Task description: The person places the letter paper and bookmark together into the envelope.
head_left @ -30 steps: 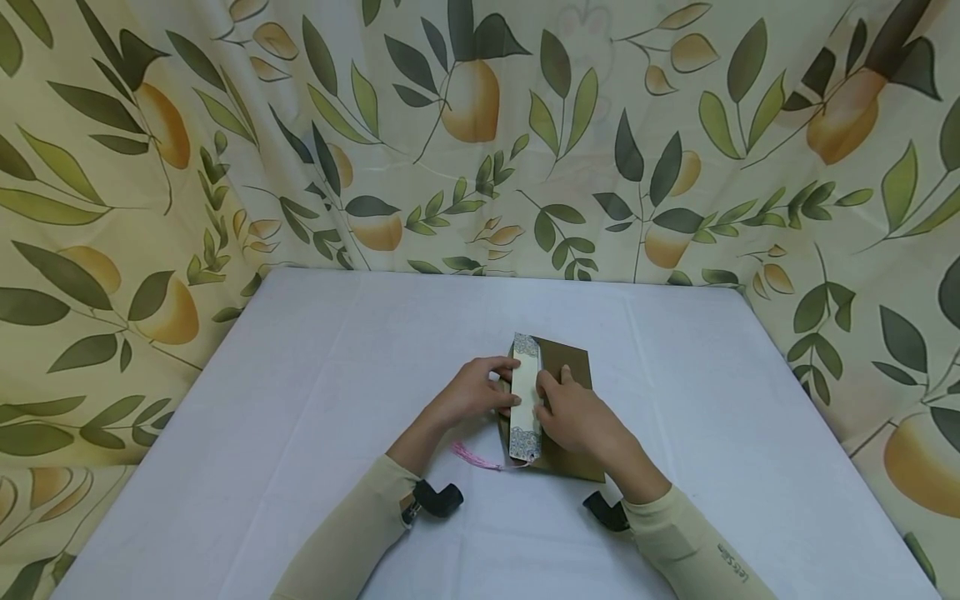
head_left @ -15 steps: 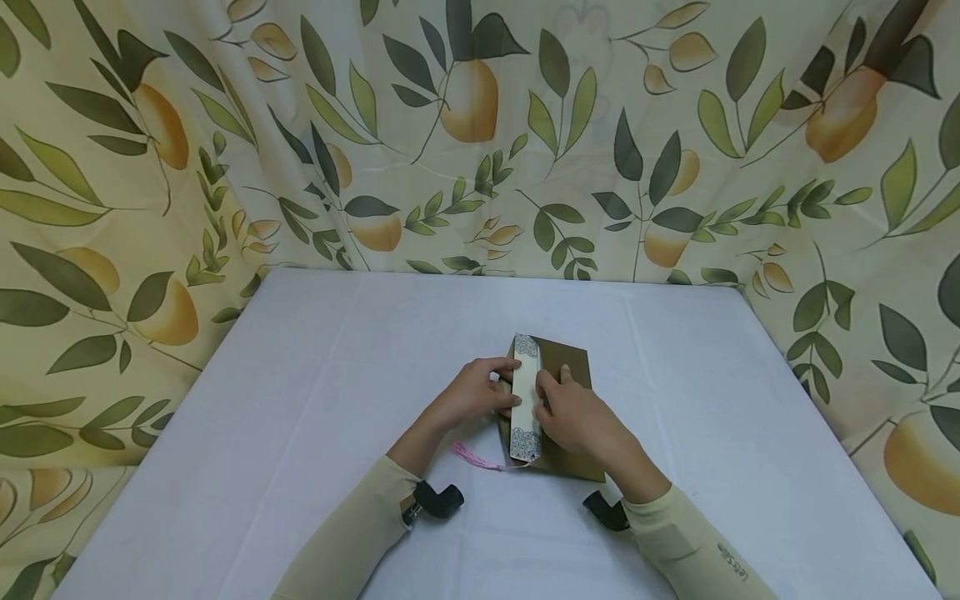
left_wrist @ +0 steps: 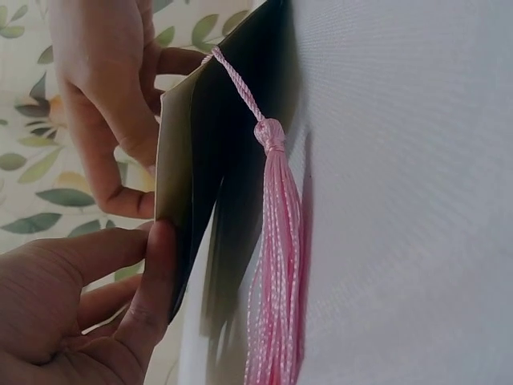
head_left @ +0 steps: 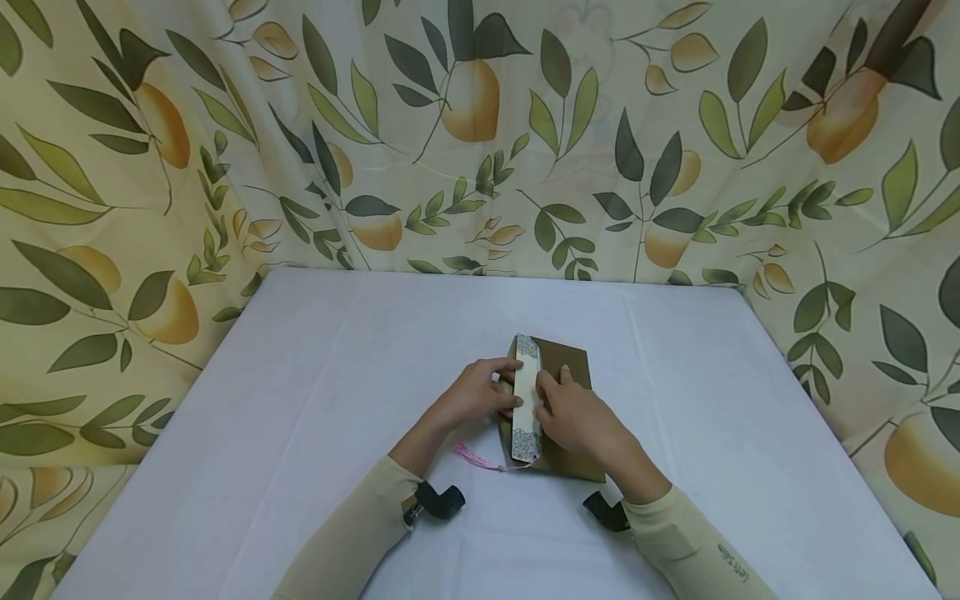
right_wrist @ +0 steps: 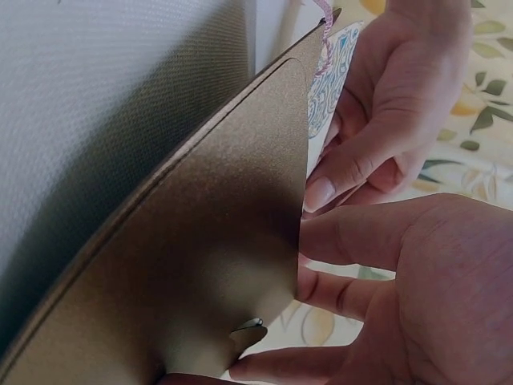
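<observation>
A cream bookmark [head_left: 527,387] with patterned ends and a pink tassel [left_wrist: 280,257] lies lengthwise over the left part of a brown envelope [head_left: 573,446]. At the bookmark's left edge, my left hand [head_left: 476,390] pinches it between thumb and fingers. My right hand [head_left: 581,412] is on the other side, its curled fingertips at the bookmark's right edge, gripping the envelope's edge. The right wrist view shows the envelope's brown face and the bookmark's blue-patterned end [right_wrist: 333,80] sticking out behind it. The tassel hangs past the envelope's near end by a twisted cord.
Under everything is a table with a white cloth [head_left: 337,375]. A curtain [head_left: 420,167] printed with leaves and fruit hangs behind and to both sides. Black wrist cameras [head_left: 441,502] stick out from both sleeves.
The bookmark and my left hand have shifted very slightly to the right over the envelope. My right hand stays in the same place.
</observation>
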The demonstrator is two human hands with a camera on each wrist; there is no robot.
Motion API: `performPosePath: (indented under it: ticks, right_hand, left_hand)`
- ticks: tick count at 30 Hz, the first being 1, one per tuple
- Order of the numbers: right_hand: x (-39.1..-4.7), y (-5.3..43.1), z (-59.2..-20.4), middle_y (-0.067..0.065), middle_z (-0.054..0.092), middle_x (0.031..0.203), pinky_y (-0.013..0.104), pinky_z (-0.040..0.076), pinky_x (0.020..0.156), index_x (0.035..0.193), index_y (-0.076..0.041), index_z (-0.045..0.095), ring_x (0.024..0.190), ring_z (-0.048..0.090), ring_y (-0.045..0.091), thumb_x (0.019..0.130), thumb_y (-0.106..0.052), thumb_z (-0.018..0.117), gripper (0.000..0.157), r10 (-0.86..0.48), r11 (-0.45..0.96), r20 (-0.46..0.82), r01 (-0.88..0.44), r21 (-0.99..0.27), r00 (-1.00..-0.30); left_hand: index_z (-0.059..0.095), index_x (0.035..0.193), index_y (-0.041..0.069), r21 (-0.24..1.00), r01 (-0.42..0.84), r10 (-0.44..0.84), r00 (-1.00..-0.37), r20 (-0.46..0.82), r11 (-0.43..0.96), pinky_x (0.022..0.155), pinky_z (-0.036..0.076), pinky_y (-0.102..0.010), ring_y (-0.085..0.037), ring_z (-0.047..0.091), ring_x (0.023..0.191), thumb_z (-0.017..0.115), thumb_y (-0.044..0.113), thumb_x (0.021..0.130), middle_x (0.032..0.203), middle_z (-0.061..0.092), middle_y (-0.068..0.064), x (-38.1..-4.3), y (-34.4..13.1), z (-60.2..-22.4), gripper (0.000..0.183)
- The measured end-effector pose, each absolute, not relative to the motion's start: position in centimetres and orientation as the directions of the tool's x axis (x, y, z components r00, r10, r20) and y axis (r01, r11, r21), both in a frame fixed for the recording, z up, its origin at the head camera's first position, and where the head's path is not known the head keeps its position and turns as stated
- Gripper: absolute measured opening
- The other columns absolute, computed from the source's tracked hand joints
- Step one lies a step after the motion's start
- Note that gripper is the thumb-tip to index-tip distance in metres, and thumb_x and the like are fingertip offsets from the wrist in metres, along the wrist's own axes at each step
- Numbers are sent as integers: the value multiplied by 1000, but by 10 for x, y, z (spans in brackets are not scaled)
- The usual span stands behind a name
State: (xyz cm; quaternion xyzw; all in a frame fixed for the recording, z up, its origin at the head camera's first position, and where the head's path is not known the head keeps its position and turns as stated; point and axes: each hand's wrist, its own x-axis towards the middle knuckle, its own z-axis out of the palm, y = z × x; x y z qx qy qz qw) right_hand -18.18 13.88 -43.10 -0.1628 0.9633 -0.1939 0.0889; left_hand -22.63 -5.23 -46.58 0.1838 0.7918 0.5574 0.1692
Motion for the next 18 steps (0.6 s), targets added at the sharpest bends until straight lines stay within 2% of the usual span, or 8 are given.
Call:
performPosePath:
  ticks: [5,18]
  right_hand:
    - [-182,139,-431,51,29,147,30,35,45,103,-6,51,45,37,15,102,-14,56,9,-350,871,-104,-283,-401,-931]
    - [-181,138,-432,51,29,146,30,34,45,103,-6,51,45,37,15,102,-13,56,8,-348,871,-92,-285,-401,-933]
  left_hand:
    - [55,143,-5,947,98,474,-878,-62,305,62,59,-31,-16,71,67,76,-7,90,115,65,-18,-227,-52,-467,57]
    - [56,143,-5,931,126,463,-885,-51,342,61,56,-27,-15,71,66,77,-5,90,115,68,-16,-225,-48,-468,57]
